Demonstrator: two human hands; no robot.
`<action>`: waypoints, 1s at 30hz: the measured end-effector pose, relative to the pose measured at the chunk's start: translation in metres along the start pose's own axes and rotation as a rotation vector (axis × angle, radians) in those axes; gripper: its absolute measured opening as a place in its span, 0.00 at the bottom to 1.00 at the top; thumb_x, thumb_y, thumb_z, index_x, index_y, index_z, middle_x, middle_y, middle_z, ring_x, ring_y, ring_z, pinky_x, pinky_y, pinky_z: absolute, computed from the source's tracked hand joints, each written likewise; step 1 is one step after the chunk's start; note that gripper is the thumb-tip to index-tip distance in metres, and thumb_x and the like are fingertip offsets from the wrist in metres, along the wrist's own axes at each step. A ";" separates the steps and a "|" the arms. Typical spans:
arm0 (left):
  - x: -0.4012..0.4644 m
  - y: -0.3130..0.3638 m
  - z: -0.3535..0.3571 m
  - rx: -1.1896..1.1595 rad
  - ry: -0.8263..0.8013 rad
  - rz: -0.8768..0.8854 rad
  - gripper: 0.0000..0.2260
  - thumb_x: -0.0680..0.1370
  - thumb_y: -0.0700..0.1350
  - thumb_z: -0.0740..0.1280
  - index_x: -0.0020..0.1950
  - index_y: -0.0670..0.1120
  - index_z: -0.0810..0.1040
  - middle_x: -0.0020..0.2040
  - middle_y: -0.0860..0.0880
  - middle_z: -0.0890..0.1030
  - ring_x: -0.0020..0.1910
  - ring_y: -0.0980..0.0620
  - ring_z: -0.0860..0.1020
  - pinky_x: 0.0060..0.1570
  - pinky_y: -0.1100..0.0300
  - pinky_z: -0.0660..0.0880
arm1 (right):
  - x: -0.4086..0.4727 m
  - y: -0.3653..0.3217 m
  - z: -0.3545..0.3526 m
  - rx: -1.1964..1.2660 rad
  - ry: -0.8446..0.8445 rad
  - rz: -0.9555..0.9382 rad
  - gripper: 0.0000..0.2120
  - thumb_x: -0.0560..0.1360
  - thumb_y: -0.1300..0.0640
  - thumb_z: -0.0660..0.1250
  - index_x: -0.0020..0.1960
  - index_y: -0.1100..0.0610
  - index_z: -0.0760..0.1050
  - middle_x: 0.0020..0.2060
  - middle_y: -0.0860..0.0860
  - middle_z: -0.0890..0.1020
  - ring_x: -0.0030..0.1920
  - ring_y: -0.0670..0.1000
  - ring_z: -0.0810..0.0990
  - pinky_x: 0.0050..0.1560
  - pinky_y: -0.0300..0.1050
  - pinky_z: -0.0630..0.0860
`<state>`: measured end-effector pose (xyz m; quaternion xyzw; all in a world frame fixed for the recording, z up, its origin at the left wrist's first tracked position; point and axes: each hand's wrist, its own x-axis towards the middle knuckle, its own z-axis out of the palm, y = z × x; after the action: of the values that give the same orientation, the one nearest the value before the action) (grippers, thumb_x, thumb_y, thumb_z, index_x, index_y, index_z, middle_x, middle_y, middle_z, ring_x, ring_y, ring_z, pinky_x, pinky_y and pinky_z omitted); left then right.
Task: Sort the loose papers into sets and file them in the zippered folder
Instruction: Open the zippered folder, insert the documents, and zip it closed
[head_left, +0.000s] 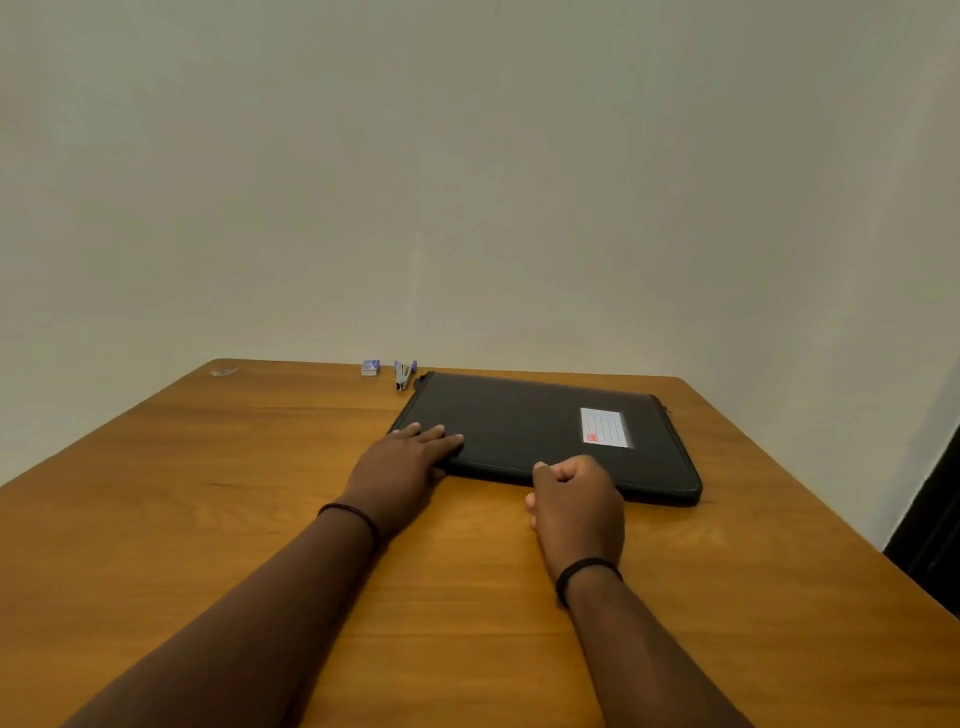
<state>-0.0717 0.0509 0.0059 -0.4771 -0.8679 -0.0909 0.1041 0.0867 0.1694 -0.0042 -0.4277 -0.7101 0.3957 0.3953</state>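
A black zippered folder (535, 426) lies closed and flat on the wooden table (208, 467), with a white label (605, 427) on its cover. My left hand (402, 462) presses flat on the folder's near left corner, fingers straight. My right hand (576, 499) is at the folder's near edge, where the zipper runs. Its fingers are curled and the thumb pinches down there; the zipper pull itself is hidden under the hand. No loose papers are in view.
A small stapler (403, 373) and a little box of staples (370, 367) sit by the table's far edge, left of the folder. A plain wall stands behind the table. A dark door edge (935, 525) shows at the right.
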 end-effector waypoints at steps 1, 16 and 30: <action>0.002 -0.006 0.003 -0.050 -0.002 -0.011 0.22 0.84 0.49 0.59 0.78 0.59 0.61 0.79 0.54 0.62 0.78 0.48 0.59 0.73 0.52 0.62 | 0.000 -0.002 0.001 -0.044 -0.001 -0.077 0.09 0.77 0.49 0.66 0.40 0.50 0.73 0.32 0.47 0.80 0.33 0.48 0.79 0.33 0.46 0.80; 0.012 -0.012 0.008 -0.152 -0.066 -0.198 0.27 0.80 0.65 0.57 0.78 0.62 0.59 0.80 0.48 0.57 0.80 0.47 0.53 0.73 0.49 0.62 | 0.056 0.000 0.017 -0.911 -0.424 -0.377 0.47 0.64 0.17 0.46 0.78 0.39 0.51 0.79 0.51 0.53 0.78 0.60 0.48 0.75 0.66 0.47; -0.004 0.033 -0.017 0.227 0.095 0.068 0.29 0.79 0.70 0.47 0.40 0.51 0.77 0.30 0.52 0.75 0.28 0.54 0.72 0.30 0.58 0.65 | 0.060 0.002 0.014 -0.725 -0.230 -0.257 0.23 0.78 0.34 0.52 0.64 0.46 0.70 0.67 0.47 0.73 0.75 0.56 0.61 0.72 0.73 0.48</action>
<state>-0.0403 0.0610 0.0231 -0.4863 -0.8501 -0.0109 0.2017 0.0551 0.2225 0.0022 -0.4001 -0.8910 0.1122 0.1828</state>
